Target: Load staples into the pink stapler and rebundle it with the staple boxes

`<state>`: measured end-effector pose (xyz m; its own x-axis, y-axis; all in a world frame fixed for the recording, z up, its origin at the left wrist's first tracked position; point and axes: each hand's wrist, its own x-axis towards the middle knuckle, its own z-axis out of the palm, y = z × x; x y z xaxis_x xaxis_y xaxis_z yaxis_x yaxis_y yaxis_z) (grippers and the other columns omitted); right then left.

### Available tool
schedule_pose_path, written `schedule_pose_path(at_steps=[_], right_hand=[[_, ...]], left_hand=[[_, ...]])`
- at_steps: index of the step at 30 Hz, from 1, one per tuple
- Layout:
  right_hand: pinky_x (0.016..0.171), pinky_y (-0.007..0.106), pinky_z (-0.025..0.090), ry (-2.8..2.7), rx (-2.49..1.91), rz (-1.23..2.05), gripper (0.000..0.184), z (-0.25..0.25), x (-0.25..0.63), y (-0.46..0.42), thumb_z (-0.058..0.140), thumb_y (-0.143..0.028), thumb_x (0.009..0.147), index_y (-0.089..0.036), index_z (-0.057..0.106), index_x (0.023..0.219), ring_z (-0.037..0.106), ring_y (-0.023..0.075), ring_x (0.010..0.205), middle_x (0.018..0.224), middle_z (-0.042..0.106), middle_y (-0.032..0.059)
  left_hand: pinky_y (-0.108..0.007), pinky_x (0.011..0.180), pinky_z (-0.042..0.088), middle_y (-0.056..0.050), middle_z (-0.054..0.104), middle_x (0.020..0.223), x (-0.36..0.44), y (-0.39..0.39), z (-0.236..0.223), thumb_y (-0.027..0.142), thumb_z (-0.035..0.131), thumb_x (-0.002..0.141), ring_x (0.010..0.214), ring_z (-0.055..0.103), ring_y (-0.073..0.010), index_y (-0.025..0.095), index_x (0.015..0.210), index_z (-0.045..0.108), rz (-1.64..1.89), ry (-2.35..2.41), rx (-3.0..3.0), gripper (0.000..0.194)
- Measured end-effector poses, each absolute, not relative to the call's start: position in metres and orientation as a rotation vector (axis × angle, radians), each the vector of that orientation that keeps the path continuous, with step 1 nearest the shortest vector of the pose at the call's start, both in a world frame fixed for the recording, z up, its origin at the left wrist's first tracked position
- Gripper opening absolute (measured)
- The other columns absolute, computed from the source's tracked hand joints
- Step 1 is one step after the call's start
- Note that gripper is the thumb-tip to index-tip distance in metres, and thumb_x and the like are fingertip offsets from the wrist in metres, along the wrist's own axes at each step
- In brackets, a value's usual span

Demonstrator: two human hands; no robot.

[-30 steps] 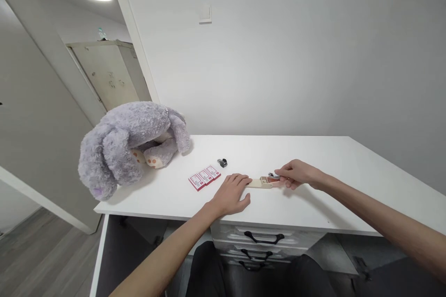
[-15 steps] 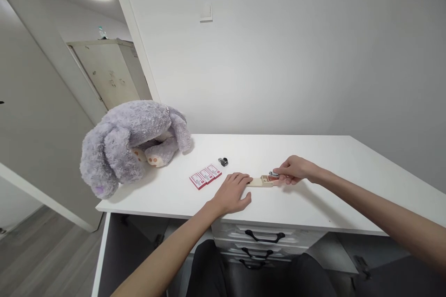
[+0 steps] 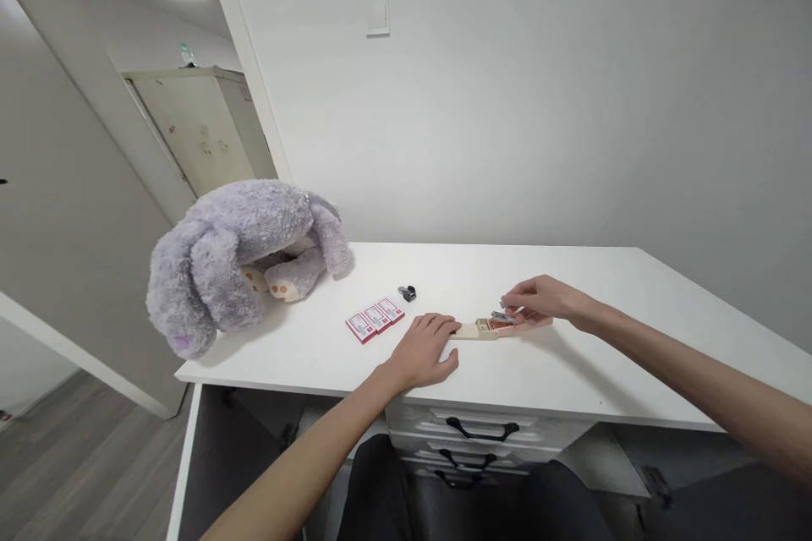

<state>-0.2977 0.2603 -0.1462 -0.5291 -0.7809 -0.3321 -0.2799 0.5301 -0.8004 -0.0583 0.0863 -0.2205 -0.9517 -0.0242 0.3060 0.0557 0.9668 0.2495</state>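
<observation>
A long cream and pink stapler [image 3: 468, 331] lies folded out flat on the white desktop. My left hand [image 3: 424, 352] rests palm down over its cream left end, fingers laid flat on it and thumb spread apart. Over the pink right part, where a metal tray [image 3: 503, 318] shows, is my right hand [image 3: 539, 299]. Its thumb and fingertips are pinched on a small grey strip [image 3: 503, 304], which looks like staples. The pink end now shows below and beyond those fingers. My left hand hides the far left end of the stapler.
Three small red and white boxes [image 3: 375, 320] lie in a row left of my left hand. Behind them sits a small black and metal staple remover [image 3: 407, 293]. A purple plush toy [image 3: 247, 258] slumps at the left edge of the desktop [image 3: 571, 372]. Drawer handles [image 3: 482, 429] stick out below.
My right hand has risen slightly and moved a little right, off the stapler's metal tray, with a small grey strip in its fingertips. My left hand has stayed in place.
</observation>
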Motion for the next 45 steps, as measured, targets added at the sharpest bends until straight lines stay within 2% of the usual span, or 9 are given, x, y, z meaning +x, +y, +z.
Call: schedule_pose_path(at_steps=[5, 15, 20, 27, 35, 45], right_hand=[[0.067, 0.025, 0.060, 2.137, -0.881, -0.886, 0.016, -0.146, -0.289, 0.262, 0.073, -0.037, 0.080, -0.021, 0.075, 0.077, 0.074, 0.0199, 0.079, 0.085, 0.080, 0.0072], [0.066, 0.026, 0.061, 2.164, -0.968, -0.885, 0.011, -0.151, -0.286, 0.264, 0.073, -0.032, 0.080, -0.021, 0.074, 0.076, 0.071, 0.0172, 0.067, 0.076, 0.079, 0.0036], [0.063, 0.025, 0.058, 2.242, -1.104, -0.850, 0.012, -0.154, -0.285, 0.265, 0.070, -0.033, 0.082, -0.022, 0.075, 0.079, 0.072, 0.0176, 0.067, 0.072, 0.077, 0.0012], [0.056, 0.024, 0.052, 2.306, -1.144, -0.795, 0.014, -0.156, -0.279, 0.262, 0.068, -0.033, 0.084, -0.023, 0.077, 0.081, 0.065, 0.0136, 0.053, 0.071, 0.077, -0.0006], [0.063, 0.026, 0.054, 2.321, -1.116, -0.769, 0.017, -0.157, -0.280, 0.261, 0.068, -0.035, 0.084, -0.023, 0.079, 0.082, 0.069, 0.0157, 0.058, 0.070, 0.077, -0.0003], [0.059, 0.025, 0.052, 2.348, -1.058, -0.737, 0.014, -0.154, -0.278, 0.260, 0.068, -0.031, 0.081, -0.023, 0.079, 0.078, 0.067, 0.0155, 0.059, 0.067, 0.076, -0.0005]], left_hand=[[-0.047, 0.112, 0.040, -0.010, 0.060, 0.142, -0.059, 0.086, -0.221, 0.032, 0.055, 0.094, 0.132, 0.051, -0.0291, 0.021, 0.140, 0.054, -0.372, -2.794, -0.024, 0.047], [-0.047, 0.112, 0.040, -0.010, 0.060, 0.143, -0.059, 0.087, -0.219, 0.031, 0.055, 0.093, 0.132, 0.051, -0.0295, 0.022, 0.140, 0.054, -0.373, -2.804, -0.020, 0.048], [-0.048, 0.112, 0.040, -0.009, 0.060, 0.143, -0.059, 0.087, -0.219, 0.031, 0.054, 0.093, 0.131, 0.051, -0.0296, 0.024, 0.141, 0.053, -0.383, -2.804, -0.018, 0.048], [-0.047, 0.111, 0.040, -0.009, 0.060, 0.142, -0.059, 0.087, -0.221, 0.031, 0.055, 0.093, 0.131, 0.051, -0.0291, 0.023, 0.140, 0.054, -0.369, -2.800, -0.008, 0.048], [-0.047, 0.111, 0.040, -0.009, 0.060, 0.143, -0.059, 0.087, -0.220, 0.031, 0.054, 0.093, 0.131, 0.051, -0.0292, 0.024, 0.142, 0.053, -0.384, -2.803, -0.015, 0.049], [-0.047, 0.112, 0.040, -0.009, 0.061, 0.142, -0.059, 0.087, -0.222, 0.030, 0.055, 0.093, 0.131, 0.051, -0.0291, 0.023, 0.140, 0.054, -0.378, -2.795, -0.011, 0.048]])
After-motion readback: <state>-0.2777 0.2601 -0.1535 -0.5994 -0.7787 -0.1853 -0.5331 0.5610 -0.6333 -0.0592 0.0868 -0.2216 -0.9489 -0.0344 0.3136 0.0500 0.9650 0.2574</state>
